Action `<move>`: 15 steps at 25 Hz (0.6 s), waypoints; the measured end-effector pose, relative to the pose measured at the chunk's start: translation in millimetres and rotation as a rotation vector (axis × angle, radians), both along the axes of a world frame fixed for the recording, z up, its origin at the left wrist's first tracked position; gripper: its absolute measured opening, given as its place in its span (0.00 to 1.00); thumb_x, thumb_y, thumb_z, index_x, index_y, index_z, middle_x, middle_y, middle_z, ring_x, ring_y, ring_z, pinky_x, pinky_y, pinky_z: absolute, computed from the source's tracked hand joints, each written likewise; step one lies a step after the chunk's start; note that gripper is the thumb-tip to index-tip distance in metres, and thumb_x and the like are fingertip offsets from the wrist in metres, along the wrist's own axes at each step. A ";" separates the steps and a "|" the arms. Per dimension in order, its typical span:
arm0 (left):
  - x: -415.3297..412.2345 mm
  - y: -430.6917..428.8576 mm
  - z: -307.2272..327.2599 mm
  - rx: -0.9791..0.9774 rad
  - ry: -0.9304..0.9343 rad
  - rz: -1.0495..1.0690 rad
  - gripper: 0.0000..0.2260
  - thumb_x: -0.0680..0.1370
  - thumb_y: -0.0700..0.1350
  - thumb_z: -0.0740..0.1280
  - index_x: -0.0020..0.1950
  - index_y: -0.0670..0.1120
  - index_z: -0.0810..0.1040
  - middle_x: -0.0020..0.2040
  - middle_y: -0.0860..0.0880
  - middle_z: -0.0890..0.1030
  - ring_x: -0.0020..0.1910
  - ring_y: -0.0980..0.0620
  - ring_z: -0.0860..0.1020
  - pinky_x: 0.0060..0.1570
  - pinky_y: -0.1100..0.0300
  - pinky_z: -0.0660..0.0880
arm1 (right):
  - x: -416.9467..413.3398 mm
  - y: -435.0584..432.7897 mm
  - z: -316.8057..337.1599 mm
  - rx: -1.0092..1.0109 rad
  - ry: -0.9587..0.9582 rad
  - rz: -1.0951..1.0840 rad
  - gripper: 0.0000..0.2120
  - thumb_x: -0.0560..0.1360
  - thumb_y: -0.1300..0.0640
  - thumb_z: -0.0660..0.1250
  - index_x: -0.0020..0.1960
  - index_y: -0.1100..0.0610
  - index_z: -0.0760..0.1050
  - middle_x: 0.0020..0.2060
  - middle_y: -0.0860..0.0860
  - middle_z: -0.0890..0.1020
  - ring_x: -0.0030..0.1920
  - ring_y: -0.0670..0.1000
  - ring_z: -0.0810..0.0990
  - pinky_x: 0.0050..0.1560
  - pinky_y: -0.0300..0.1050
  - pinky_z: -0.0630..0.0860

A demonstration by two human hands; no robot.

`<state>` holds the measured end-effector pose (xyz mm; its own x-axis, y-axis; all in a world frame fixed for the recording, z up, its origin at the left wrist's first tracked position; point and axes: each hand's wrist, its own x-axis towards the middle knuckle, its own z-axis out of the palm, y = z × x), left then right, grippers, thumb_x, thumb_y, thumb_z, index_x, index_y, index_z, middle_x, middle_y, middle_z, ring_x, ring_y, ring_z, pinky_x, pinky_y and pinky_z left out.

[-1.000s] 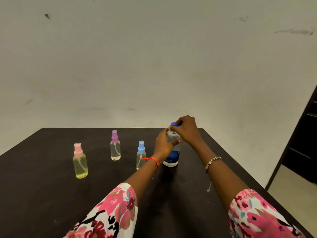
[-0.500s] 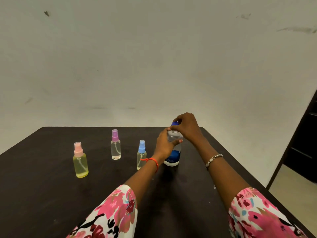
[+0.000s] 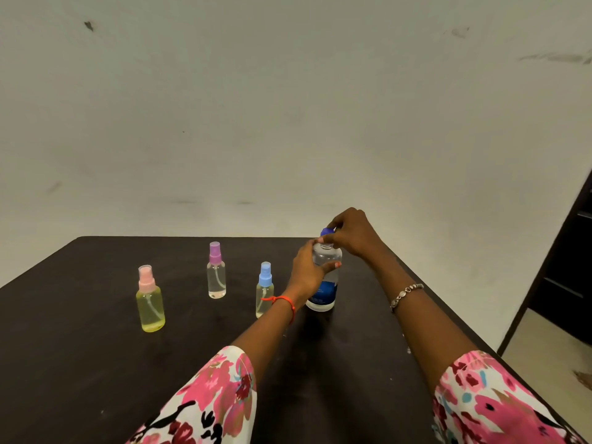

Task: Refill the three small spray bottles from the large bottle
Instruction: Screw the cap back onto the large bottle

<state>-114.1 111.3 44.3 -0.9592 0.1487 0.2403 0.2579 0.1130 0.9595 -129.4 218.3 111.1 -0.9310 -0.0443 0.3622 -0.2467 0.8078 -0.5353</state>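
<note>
The large bottle (image 3: 324,283) stands upright; the left hand (image 3: 306,270) grips its body while the right hand (image 3: 352,233) pinches the cap (image 3: 326,232) directly above.

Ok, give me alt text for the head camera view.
A left hand steadies a large clear bottle while the right hand grips its blue cap. Three capped small spray bottles stand to the left on a dark table.
</note>
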 end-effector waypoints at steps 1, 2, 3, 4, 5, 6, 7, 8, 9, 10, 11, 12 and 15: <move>-0.1 -0.4 0.1 0.004 0.001 0.000 0.23 0.72 0.37 0.70 0.65 0.43 0.69 0.63 0.43 0.74 0.63 0.46 0.73 0.60 0.56 0.72 | -3.5 -1.1 -3.3 -0.004 0.009 -0.036 0.14 0.67 0.58 0.74 0.44 0.68 0.79 0.37 0.61 0.81 0.35 0.53 0.77 0.31 0.35 0.68; -0.8 -0.4 0.0 0.009 0.000 0.001 0.23 0.72 0.37 0.70 0.65 0.43 0.69 0.63 0.43 0.74 0.63 0.47 0.73 0.59 0.57 0.72 | -5.9 -2.0 -4.8 0.010 0.012 -0.075 0.15 0.66 0.55 0.75 0.40 0.67 0.77 0.32 0.58 0.78 0.31 0.51 0.74 0.30 0.35 0.65; -0.4 -0.2 -0.3 0.025 0.002 -0.008 0.23 0.72 0.37 0.70 0.65 0.43 0.69 0.63 0.44 0.74 0.62 0.48 0.73 0.57 0.61 0.73 | -7.0 -2.4 -5.2 0.025 0.007 -0.097 0.16 0.66 0.53 0.75 0.39 0.66 0.75 0.29 0.56 0.74 0.29 0.49 0.70 0.29 0.36 0.64; 1.0 -0.2 0.4 0.037 -0.001 -0.017 0.23 0.72 0.37 0.69 0.66 0.43 0.68 0.62 0.44 0.74 0.60 0.49 0.73 0.53 0.65 0.74 | -6.2 -2.2 -4.6 0.027 0.000 -0.088 0.18 0.66 0.51 0.74 0.40 0.66 0.75 0.30 0.54 0.73 0.30 0.48 0.69 0.31 0.37 0.64; 1.2 -0.2 1.2 0.043 -0.004 -0.024 0.24 0.72 0.36 0.69 0.67 0.43 0.68 0.62 0.45 0.74 0.60 0.49 0.72 0.52 0.67 0.73 | -4.3 -1.6 -2.4 0.015 -0.008 -0.051 0.20 0.67 0.50 0.74 0.46 0.66 0.76 0.34 0.54 0.75 0.33 0.48 0.71 0.35 0.38 0.67; 0.8 -0.2 1.0 0.035 -0.006 -0.019 0.24 0.72 0.37 0.69 0.67 0.43 0.67 0.63 0.44 0.74 0.61 0.48 0.72 0.54 0.66 0.73 | -1.5 -0.1 0.3 0.004 -0.021 -0.001 0.21 0.68 0.51 0.73 0.53 0.65 0.76 0.42 0.54 0.78 0.39 0.49 0.74 0.40 0.39 0.70; 0.3 0.2 0.7 0.020 -0.004 -0.009 0.25 0.72 0.38 0.70 0.67 0.42 0.67 0.64 0.44 0.74 0.62 0.47 0.72 0.57 0.61 0.72 | 1.3 1.3 3.6 0.011 -0.029 0.048 0.21 0.69 0.55 0.72 0.58 0.63 0.75 0.50 0.56 0.79 0.43 0.50 0.75 0.44 0.40 0.71; 0.2 0.2 0.5 0.006 -0.002 -0.003 0.25 0.72 0.38 0.70 0.67 0.43 0.67 0.64 0.43 0.73 0.63 0.47 0.72 0.59 0.58 0.71 | 3.2 2.6 5.8 0.046 -0.032 0.081 0.19 0.70 0.59 0.71 0.59 0.62 0.75 0.54 0.57 0.79 0.46 0.51 0.76 0.45 0.40 0.71; 0.3 0.0 0.6 -0.002 0.001 0.002 0.25 0.72 0.38 0.70 0.67 0.43 0.67 0.64 0.43 0.73 0.63 0.46 0.72 0.60 0.57 0.71 | 3.6 3.4 6.5 0.084 -0.032 0.094 0.17 0.69 0.61 0.71 0.57 0.62 0.77 0.54 0.59 0.80 0.47 0.52 0.77 0.43 0.39 0.71; -0.2 0.1 0.0 -0.007 -0.001 0.003 0.25 0.71 0.39 0.71 0.67 0.43 0.67 0.64 0.43 0.73 0.63 0.46 0.72 0.61 0.55 0.71 | 2.9 4.1 5.8 0.106 -0.029 0.088 0.15 0.69 0.62 0.71 0.55 0.63 0.78 0.53 0.61 0.81 0.47 0.53 0.77 0.41 0.37 0.70; -0.4 0.5 -0.3 -0.004 -0.003 0.003 0.25 0.71 0.39 0.71 0.66 0.43 0.67 0.64 0.43 0.73 0.63 0.46 0.72 0.62 0.54 0.71 | 1.1 3.5 4.2 0.104 -0.020 0.064 0.14 0.69 0.62 0.71 0.53 0.65 0.78 0.51 0.62 0.81 0.46 0.54 0.78 0.37 0.35 0.70; -0.9 0.2 -1.1 -0.001 -0.004 0.005 0.25 0.72 0.39 0.70 0.66 0.43 0.68 0.64 0.43 0.73 0.64 0.46 0.72 0.62 0.54 0.71 | -1.5 2.2 1.8 0.092 -0.012 0.032 0.14 0.69 0.60 0.72 0.51 0.66 0.79 0.48 0.63 0.81 0.43 0.54 0.78 0.35 0.34 0.69; 0.1 0.0 -1.2 0.013 0.001 -0.004 0.24 0.72 0.38 0.70 0.66 0.44 0.68 0.65 0.43 0.73 0.64 0.47 0.72 0.62 0.55 0.70 | -7.2 -0.1 -2.5 0.086 -0.012 -0.038 0.18 0.69 0.54 0.73 0.45 0.70 0.78 0.43 0.66 0.82 0.38 0.56 0.78 0.34 0.38 0.69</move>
<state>-114.0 111.3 43.1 -0.9583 0.1497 0.2434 0.2596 0.0996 0.9606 -136.6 218.2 108.6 -0.9370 -0.0398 0.3469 -0.2091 0.8596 -0.4662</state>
